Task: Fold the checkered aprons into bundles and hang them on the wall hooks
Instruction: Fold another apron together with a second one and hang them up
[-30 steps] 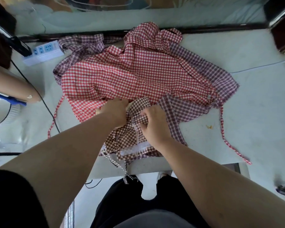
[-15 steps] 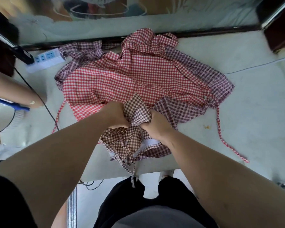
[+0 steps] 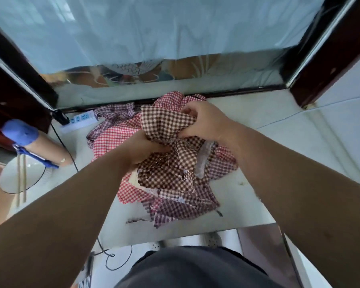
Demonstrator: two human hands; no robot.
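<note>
Right beside a glass panel [image 3: 175,38], the pale table [image 3: 243,204] bears aprons [image 3: 108,138]; left grip [image 3: 141,148] and right grip [image 3: 204,121] clutch the brown apron [image 3: 168,121].

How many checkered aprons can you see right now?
3. The brown apron is gripped by the left hand and right hand; the red apron lies under it; the purple apron lies beneath, showing at back and front. Others may be hidden in the pile.
</note>
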